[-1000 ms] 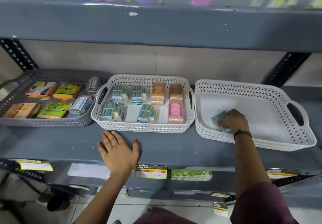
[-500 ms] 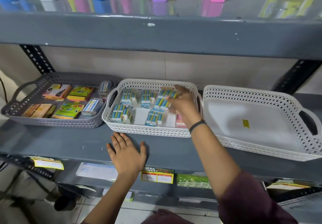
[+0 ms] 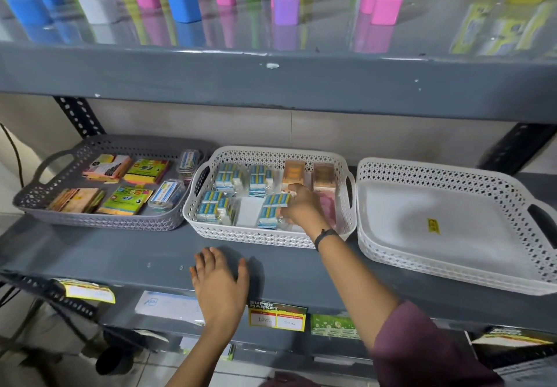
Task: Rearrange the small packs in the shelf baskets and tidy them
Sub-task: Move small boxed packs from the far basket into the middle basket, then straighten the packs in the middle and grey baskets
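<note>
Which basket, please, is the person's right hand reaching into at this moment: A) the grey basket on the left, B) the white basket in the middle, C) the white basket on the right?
B: the right hand is inside the middle white basket, on a blue-and-white pack, while the left hand lies flat on the shelf.

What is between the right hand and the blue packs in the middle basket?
Nothing visible. The right hand is already inside the middle white basket, its fingers touching the front blue pack. The left hand lies flat on the shelf, outside the basket.
</note>
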